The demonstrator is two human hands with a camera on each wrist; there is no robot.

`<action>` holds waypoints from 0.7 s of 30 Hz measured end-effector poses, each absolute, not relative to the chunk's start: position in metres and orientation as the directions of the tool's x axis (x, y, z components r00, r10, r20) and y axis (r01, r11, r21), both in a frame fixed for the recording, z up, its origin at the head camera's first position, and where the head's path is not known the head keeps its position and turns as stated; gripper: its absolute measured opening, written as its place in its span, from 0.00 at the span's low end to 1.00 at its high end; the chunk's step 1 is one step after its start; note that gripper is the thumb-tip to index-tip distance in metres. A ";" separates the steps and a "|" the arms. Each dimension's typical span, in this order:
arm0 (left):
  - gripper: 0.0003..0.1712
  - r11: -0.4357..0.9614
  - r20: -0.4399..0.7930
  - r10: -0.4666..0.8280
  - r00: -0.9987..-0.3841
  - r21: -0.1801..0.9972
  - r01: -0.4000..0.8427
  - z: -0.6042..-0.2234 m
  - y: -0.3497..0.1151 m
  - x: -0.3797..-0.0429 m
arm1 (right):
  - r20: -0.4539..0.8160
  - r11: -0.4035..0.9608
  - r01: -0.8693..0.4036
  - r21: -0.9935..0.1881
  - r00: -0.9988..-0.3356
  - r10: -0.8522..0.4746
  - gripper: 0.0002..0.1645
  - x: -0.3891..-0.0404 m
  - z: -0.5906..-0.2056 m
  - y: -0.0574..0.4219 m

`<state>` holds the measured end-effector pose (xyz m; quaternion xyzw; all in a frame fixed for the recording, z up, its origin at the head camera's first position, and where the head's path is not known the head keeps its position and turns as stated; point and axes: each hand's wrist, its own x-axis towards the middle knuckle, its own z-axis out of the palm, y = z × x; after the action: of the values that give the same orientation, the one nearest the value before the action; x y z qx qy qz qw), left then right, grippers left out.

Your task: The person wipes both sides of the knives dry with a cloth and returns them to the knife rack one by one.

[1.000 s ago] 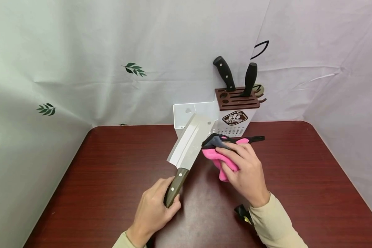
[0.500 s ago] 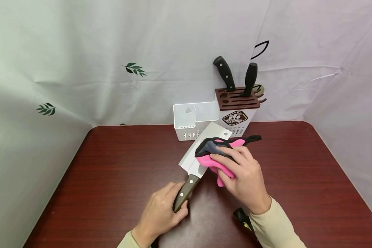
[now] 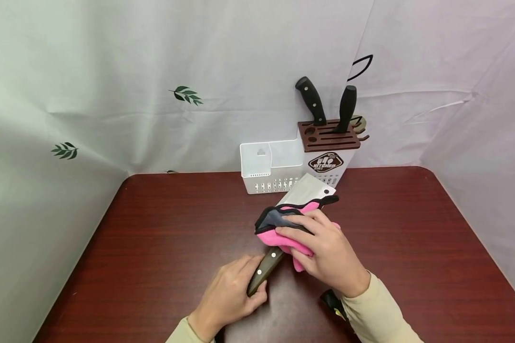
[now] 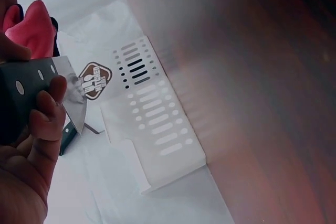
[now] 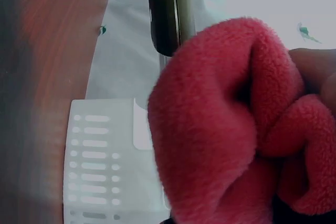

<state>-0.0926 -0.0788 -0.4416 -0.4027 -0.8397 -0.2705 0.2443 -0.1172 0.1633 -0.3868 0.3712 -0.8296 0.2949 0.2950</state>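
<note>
My left hand [image 3: 231, 293] grips the dark handle of a cleaver [image 3: 306, 190], whose broad blade points away toward the knife holder. In the left wrist view the fingers curl round the riveted handle [image 4: 23, 90]. My right hand [image 3: 326, 250] holds a bunched pink and grey cloth [image 3: 279, 228] with black edging against the blade, close to the handle. The cloth hides the lower blade; the tip with its round hole shows beyond it. In the right wrist view the fluffy pink cloth [image 5: 210, 114] fills the middle and covers the blade.
At the back of the brown table [image 3: 163, 228] stands a white knife holder [image 3: 274, 183] with a brown slotted top [image 3: 330, 140]. Two black-handled knives [image 3: 311, 101] stick up from it. White sheeting [image 3: 223, 71] encloses the back and sides.
The cloth has slid down the blade from near the tip to near the handle. The cleaver has shifted right and a little nearer, its tip now in front of the knife holder.
</note>
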 end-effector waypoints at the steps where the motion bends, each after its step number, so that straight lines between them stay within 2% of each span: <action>1: 0.26 0.527 0.628 0.551 -0.550 0.250 0.812 -0.442 -0.078 -0.093 | 0.695 0.551 -0.788 -0.274 -0.559 -0.453 0.20 -0.117 -0.388 0.164; 10: 0.29 0.502 0.635 0.587 -0.501 0.200 0.842 -0.447 -0.077 -0.093 | 0.594 0.589 -0.742 -0.318 -0.641 -0.486 0.21 -0.118 -0.390 0.163; 14: 0.29 0.488 0.656 0.590 -0.470 0.174 0.856 -0.449 -0.079 -0.094 | 0.587 0.596 -0.737 -0.319 -0.647 -0.486 0.21 -0.119 -0.391 0.162; 21: 0.28 0.472 0.673 0.588 -0.449 0.165 0.866 -0.448 -0.077 -0.097 | 0.604 0.628 -0.723 -0.289 -0.646 -0.466 0.20 -0.119 -0.392 0.161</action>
<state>-0.0969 -0.0769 -0.4478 -0.4472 -0.8128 -0.2529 0.2747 -0.1188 0.1615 -0.3915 0.3422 -0.8684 0.2626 0.2445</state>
